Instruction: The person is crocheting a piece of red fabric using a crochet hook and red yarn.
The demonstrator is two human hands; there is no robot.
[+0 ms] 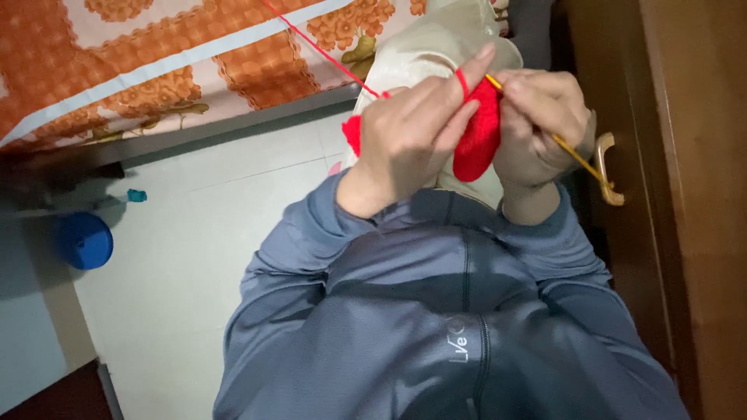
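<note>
Floor (194, 257): pale tiles, thin grout lines, dim even light. Bed (156, 70) along the top edge, cover in orange floral squares with light blue bands, grey frame edge under it. Round blue container (84, 241) on the floor at left, small teal object (137, 195) near it. Brown wooden cabinet (692, 194) on the right with a brass handle (607, 167).

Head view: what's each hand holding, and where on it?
Left hand pinches the red crochet piece at its edge, yarn over the forefinger. Right hand grips the yellow hook mid-shaft.
</note>
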